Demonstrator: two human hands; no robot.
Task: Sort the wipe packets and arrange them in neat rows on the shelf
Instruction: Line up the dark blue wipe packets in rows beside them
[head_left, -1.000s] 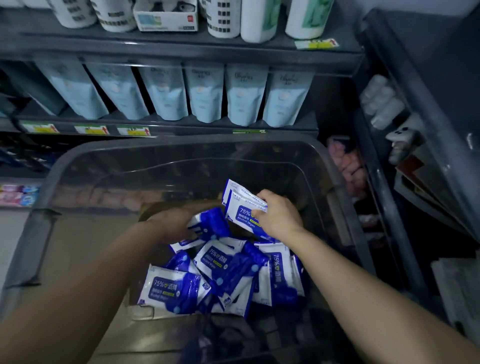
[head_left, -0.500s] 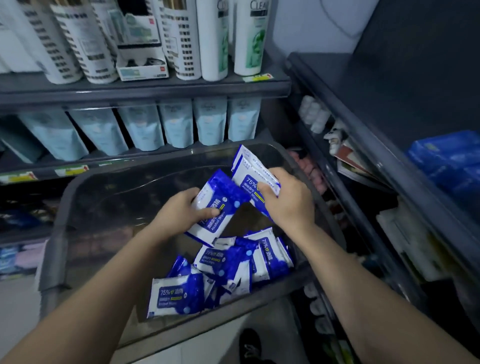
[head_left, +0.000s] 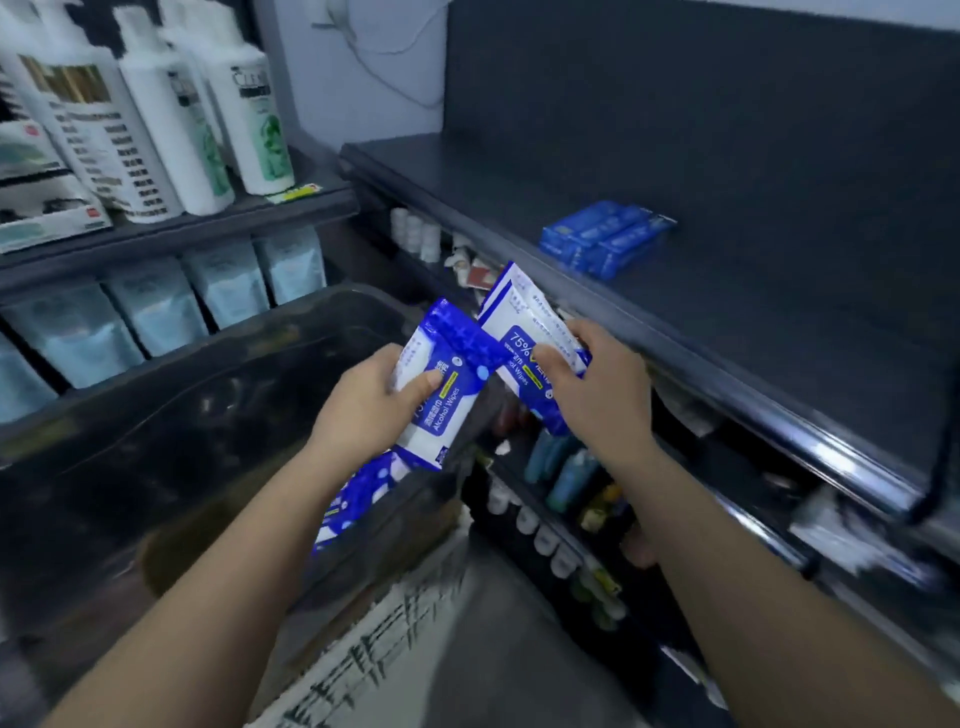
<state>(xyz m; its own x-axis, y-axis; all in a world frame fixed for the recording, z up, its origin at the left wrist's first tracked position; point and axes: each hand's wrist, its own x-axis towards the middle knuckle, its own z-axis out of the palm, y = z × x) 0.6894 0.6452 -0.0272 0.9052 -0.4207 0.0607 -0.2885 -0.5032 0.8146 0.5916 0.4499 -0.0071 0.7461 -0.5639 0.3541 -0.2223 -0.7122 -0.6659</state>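
Observation:
My left hand (head_left: 363, 405) grips one blue and white alcohol wipe packet (head_left: 447, 389) above the right end of the clear plastic bin (head_left: 218, 364). My right hand (head_left: 597, 384) holds a small stack of wipe packets (head_left: 524, 322) just in front of the dark shelf's front edge (head_left: 675, 338). The two held lots touch at their corners. A short row of blue wipe packets (head_left: 605, 239) lies on the dark shelf to the right. More packets (head_left: 358, 499) show in the bin below my left wrist.
White shampoo bottles (head_left: 171, 119) stand on the upper left shelf, with pale blue pouches (head_left: 228, 286) beneath. Under the dark shelf, lower shelves hold small bottles and tubes (head_left: 566, 473). The floor (head_left: 415, 654) shows between the bin and the shelving.
Both hands have lifted their packets out of the bin and moved right, up to the dark shelf's edge. The view has swung right, showing the row of packets on that shelf.

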